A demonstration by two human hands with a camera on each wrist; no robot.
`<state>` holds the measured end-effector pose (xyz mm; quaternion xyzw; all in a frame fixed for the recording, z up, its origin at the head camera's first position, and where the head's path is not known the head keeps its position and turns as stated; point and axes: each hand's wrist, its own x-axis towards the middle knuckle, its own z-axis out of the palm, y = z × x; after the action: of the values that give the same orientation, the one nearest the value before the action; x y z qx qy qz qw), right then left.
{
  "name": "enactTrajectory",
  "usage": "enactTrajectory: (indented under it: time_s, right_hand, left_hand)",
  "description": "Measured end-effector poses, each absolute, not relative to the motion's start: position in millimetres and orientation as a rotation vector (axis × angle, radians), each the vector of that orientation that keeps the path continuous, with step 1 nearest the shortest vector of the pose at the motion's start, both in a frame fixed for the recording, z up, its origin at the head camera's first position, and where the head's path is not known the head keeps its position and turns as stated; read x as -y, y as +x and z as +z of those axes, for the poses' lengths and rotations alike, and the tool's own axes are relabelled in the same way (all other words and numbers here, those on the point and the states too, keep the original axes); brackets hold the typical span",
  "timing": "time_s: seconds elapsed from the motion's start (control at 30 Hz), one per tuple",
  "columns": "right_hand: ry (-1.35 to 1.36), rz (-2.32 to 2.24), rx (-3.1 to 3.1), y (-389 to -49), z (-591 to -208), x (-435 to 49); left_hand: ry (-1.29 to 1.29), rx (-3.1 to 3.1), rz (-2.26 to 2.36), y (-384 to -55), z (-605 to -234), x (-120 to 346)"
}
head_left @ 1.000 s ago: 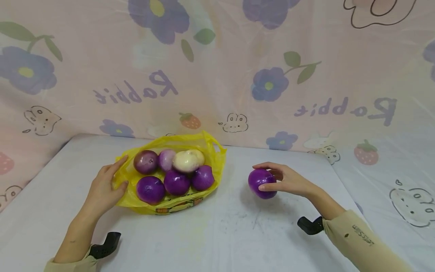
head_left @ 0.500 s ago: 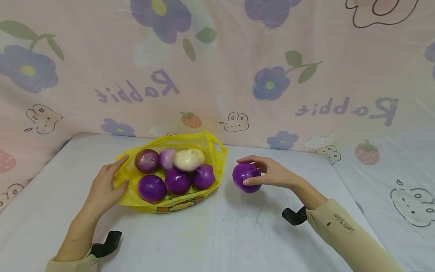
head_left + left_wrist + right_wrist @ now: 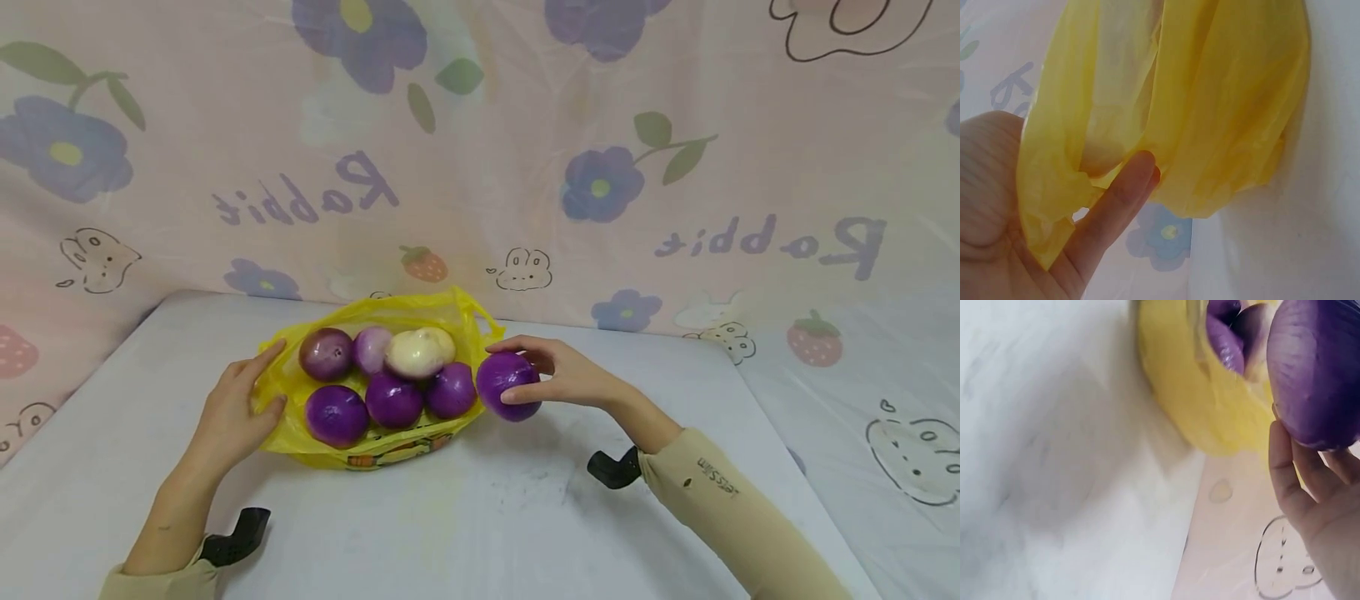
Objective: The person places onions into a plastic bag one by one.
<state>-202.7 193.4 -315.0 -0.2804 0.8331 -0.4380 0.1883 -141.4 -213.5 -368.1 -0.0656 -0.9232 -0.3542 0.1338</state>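
Observation:
A yellow plastic bag lies with its mouth spread, several purple onions and one cream-coloured onion inside. At the bag's left edge, my left hand holds the rim. Yellow plastic runs between the fingers and palm in the left wrist view. A glossy purple onion is in my right hand, with the thumb on the near side and fingers on the far side. It is at the bag's right edge and overlaps it in the head view; whether they touch, I cannot tell.
The bag lies on a white table with dark smudges. A pale pink printed cloth hangs behind it. Black wrist pieces stick out from both sleeves.
My right hand has moved left with the purple onion, from the right side of the table to the bag's right edge. The left hand and bag have hardly moved.

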Motion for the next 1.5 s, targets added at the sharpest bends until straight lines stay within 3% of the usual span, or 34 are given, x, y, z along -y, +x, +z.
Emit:
enactTrajectory:
  time_s: [1.5]
  right_hand:
    - [-1.167, -1.395, -2.078, -212, -319, -55]
  left_hand:
    - [-0.175, 2.688, -1.038, -141, -366, 213]
